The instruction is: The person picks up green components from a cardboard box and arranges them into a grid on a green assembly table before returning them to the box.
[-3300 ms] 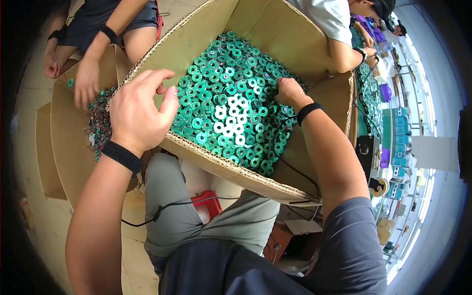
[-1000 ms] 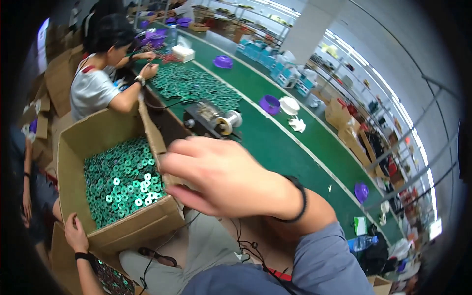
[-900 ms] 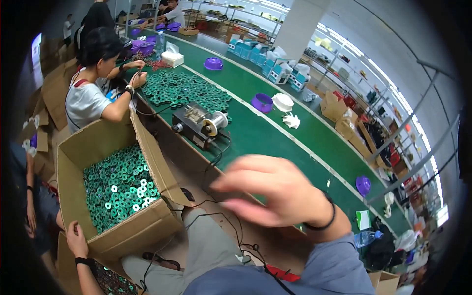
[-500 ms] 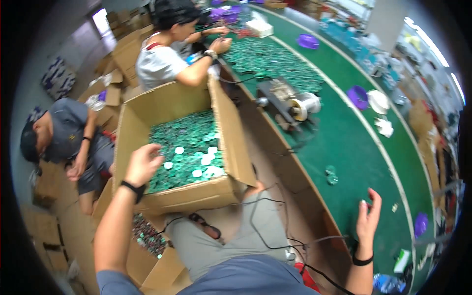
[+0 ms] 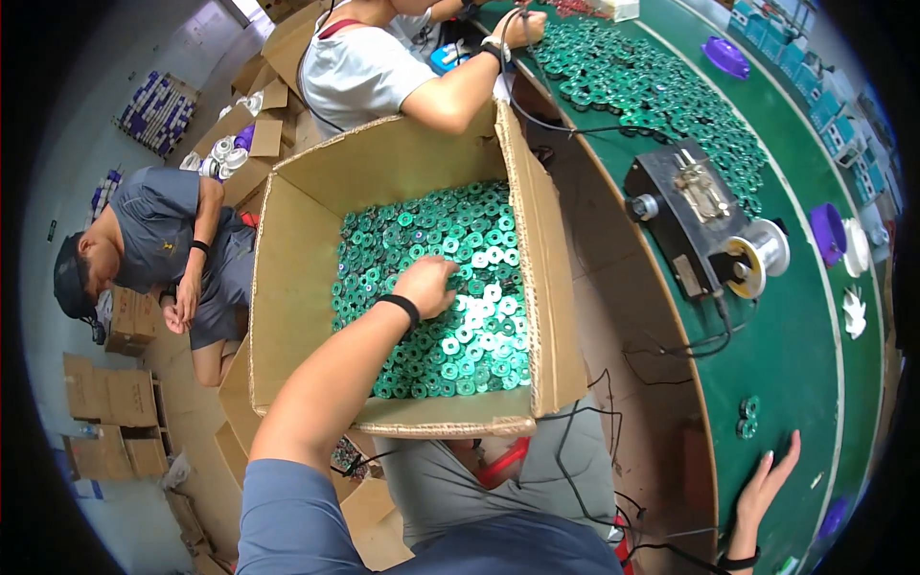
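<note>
My left hand (image 5: 425, 287) is down inside a large open cardboard box (image 5: 556, 287). Its fingers bend onto a deep pile of green ring-shaped parts (image 5: 431, 225), some of them gleaming brightly; the fingertips are partly hidden, so any grip cannot be made out. Over the green worktable (image 5: 690, 388) on the right, my right hand (image 5: 767, 484) is open and empty, fingers stretched out. Just beyond it lie a couple of the same green rings (image 5: 747, 418).
A black machine (image 5: 685, 216) with a wire spool (image 5: 762, 257) stands on the table, cables trailing from it. Farther back spreads a heap of green rings (image 5: 661, 101). One co-worker (image 5: 369, 77) works beyond the box; another person (image 5: 168, 230) sits at left near cardboard boxes (image 5: 110, 383).
My left hand has gone from above the box's near left side down onto the rings. The view has shifted, and my right hand now appears lower and farther right.
</note>
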Demonstrator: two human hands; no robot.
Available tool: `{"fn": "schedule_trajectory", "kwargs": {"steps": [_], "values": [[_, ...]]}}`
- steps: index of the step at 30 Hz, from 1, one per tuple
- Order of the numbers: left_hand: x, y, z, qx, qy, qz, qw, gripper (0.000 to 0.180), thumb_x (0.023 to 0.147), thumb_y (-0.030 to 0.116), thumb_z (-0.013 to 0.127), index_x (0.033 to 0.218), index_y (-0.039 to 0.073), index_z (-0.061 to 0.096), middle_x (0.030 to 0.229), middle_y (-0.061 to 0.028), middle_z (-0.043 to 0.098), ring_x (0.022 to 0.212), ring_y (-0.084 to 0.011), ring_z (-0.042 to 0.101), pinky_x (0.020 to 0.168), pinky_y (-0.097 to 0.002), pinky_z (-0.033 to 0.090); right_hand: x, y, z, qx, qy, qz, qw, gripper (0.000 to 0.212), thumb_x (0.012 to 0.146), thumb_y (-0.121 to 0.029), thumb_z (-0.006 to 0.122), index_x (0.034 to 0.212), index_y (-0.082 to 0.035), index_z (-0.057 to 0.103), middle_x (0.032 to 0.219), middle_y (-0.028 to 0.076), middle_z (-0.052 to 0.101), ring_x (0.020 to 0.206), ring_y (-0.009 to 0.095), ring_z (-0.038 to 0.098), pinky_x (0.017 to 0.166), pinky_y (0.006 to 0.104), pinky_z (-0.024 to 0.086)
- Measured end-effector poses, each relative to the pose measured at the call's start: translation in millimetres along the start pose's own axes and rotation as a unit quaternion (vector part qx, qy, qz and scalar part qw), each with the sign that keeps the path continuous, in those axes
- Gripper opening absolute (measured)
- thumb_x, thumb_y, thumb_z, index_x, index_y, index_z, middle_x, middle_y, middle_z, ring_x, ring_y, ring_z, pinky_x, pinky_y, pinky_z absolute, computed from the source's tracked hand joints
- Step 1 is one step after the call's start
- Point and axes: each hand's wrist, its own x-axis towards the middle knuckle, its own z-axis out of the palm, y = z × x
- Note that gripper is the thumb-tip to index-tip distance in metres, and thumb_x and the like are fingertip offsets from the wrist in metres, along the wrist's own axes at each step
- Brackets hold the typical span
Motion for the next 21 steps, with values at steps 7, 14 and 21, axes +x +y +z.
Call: {"fn": "schedule_trajectory", "kwargs": {"steps": [7, 14, 21], "values": [[21, -7, 33, -0.018, 0.006, 0.001, 1.0, 0.035, 0.08, 0.016, 0.073, 0.113, 0.003, 0.072, 0.107, -0.0195, 0.071, 0.107, -0.0389, 0.066, 0.103, -0.0464, 0.051, 4, 2, 3, -0.043, -0.015, -0.008, 0.999, 0.052, 0.11, -0.017, 0.044, 0.157, 0.003, 0.036, 0.161, 0.022, 0.04, 0.15, 0.036, 0.036, 0.126, 0.044, 0.023], [21, -7, 34, -0.022, 0.022, 0.008, 0.999, 0.023, 0.082, 0.016, 0.073, 0.101, 0.004, 0.075, 0.102, -0.0186, 0.071, 0.101, -0.038, 0.067, 0.102, -0.0468, 0.051, 5, 13, 4, -0.032, -0.026, -0.013, 0.999, 0.051, 0.112, -0.021, 0.042, 0.157, 0.004, 0.037, 0.16, 0.021, 0.041, 0.15, 0.035, 0.038, 0.126, 0.0436, 0.024], [24, -5, 40, 0.064, 0.058, -0.005, 0.996, 0.016, 0.09, 0.016, 0.062, 0.091, 0.006, 0.074, 0.1, -0.0148, 0.068, 0.102, -0.038, 0.064, 0.088, -0.0507, 0.057, 6, 15, 3, -0.067, -0.029, -0.046, 0.996, 0.049, 0.113, -0.021, 0.042, 0.154, 0.004, 0.04, 0.159, 0.021, 0.043, 0.148, 0.035, 0.04, 0.125, 0.0442, 0.026]]}}
